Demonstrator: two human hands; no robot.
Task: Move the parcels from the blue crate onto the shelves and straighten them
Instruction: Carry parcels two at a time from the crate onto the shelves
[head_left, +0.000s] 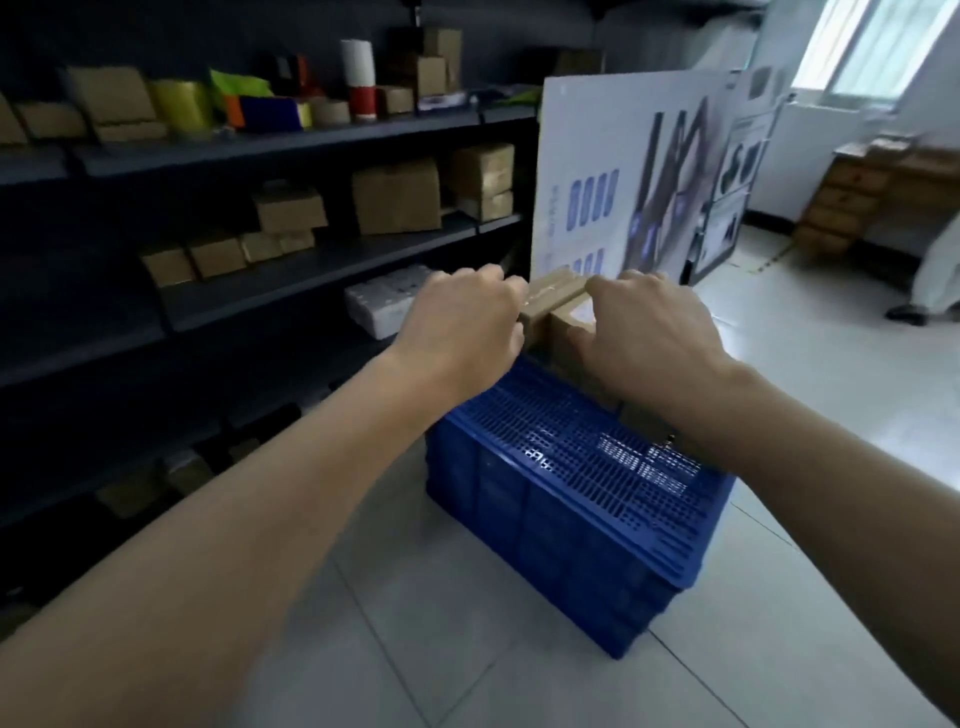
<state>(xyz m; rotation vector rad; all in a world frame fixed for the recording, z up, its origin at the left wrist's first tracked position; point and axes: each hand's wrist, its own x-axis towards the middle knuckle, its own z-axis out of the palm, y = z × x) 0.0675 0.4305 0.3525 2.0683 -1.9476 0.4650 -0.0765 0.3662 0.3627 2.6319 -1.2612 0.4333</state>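
A blue perforated crate (566, 499) stands on the tiled floor beside dark shelves (291, 275). Over its far end, my left hand (462, 327) and my right hand (649, 332) each close around a brown taped cardboard parcel (556, 301); two parcels appear side by side between the hands. More brown parcels (639, 421) show under my right wrist inside the crate. Cardboard boxes (397, 195) sit along the shelf levels.
A large white printed board (623, 171) leans upright just behind the crate. A white foam block (379, 304) lies on a lower shelf. A wooden desk (857, 192) and a person's leg (930, 280) are at the far right.
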